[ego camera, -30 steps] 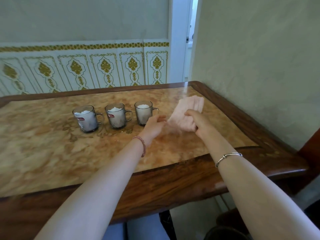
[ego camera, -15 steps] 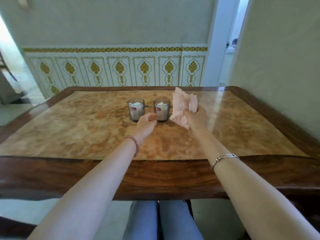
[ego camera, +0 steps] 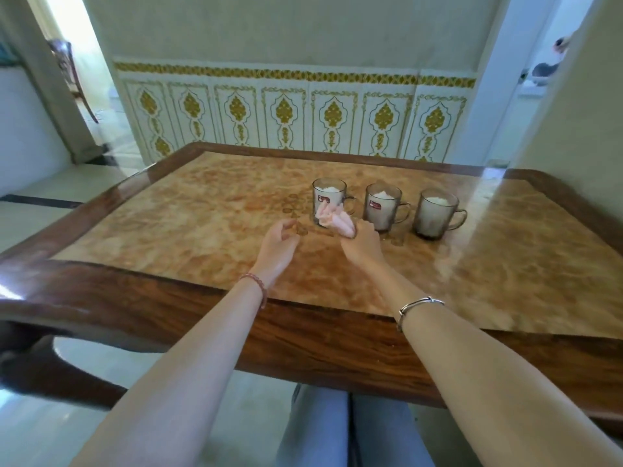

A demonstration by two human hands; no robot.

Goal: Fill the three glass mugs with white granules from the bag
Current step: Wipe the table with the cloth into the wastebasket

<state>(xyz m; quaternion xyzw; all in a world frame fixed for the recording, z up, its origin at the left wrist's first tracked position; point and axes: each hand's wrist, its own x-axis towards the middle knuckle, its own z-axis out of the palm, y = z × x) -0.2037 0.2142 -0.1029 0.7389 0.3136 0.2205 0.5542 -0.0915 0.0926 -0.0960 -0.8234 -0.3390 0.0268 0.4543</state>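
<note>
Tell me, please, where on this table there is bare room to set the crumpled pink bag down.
Bare tabletop spreads wide to the left of the left hand and the leftmost mug. Another free patch lies right of the rightmost mug, toward the wall-side edge. It is crowded around the three mugs, the middle mug included, where the right hand grips the bag.

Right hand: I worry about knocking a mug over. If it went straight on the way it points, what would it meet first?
Probably the leftmost mug, just beyond the crumpled pink bag the right hand grips; depth is uncertain.
</note>
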